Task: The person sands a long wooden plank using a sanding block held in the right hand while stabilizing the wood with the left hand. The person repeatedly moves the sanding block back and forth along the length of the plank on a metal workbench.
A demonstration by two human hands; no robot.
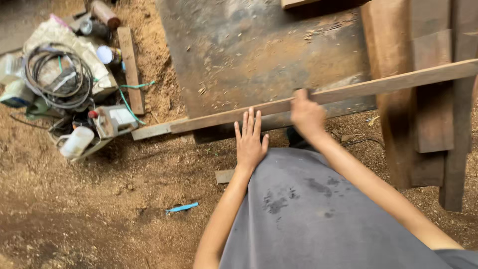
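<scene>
Single head-worn view, looking steeply down from above, close over the torso, workbench point(259, 55) ahead, sawdust floor point(99, 214) below

Woodworking shop: sawdust floor point(99, 209), stacked planks point(428, 114), worn workbench point(259, 55).

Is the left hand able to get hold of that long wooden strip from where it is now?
Probably yes. The left hand lies open and flat right beside the long wooden strip, which the right hand already grips, and nothing stands between them.

at far left we see a white plastic jug point(75, 142) beside a boxy white container point(113, 120). a brown cylindrical can point(105, 13) lies at the top.
</scene>
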